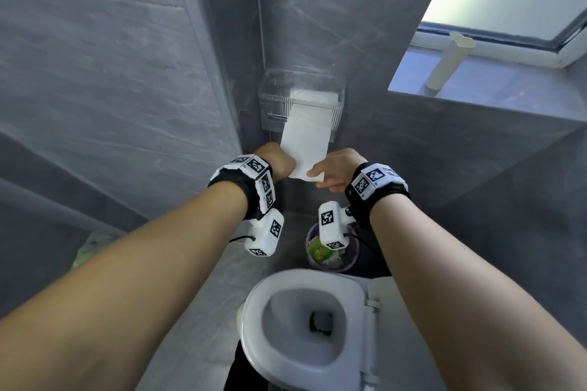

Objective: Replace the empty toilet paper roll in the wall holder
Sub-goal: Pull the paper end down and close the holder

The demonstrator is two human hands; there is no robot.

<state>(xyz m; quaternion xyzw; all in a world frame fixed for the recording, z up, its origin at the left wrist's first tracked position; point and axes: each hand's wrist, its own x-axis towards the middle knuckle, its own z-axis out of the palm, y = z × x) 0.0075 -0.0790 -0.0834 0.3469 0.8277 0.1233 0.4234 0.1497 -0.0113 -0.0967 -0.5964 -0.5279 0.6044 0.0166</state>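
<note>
A clear plastic wall holder (273,95) is fixed to the grey tiled wall, with a white toilet paper roll (313,98) inside it. A strip of white paper (306,144) hangs out of its bottom. My left hand (279,163) grips the strip's lower left edge. My right hand (338,173) pinches its lower right corner. Both wrists carry black bands with white marker blocks. The empty cardboard tube (449,65) stands upright on the window sill at the upper right.
A toilet (254,320) with its seat down sits below my arms. A small purple bin (349,263) holding rubbish stands on the floor by the wall corner. The window sill (495,89) juts out at the right.
</note>
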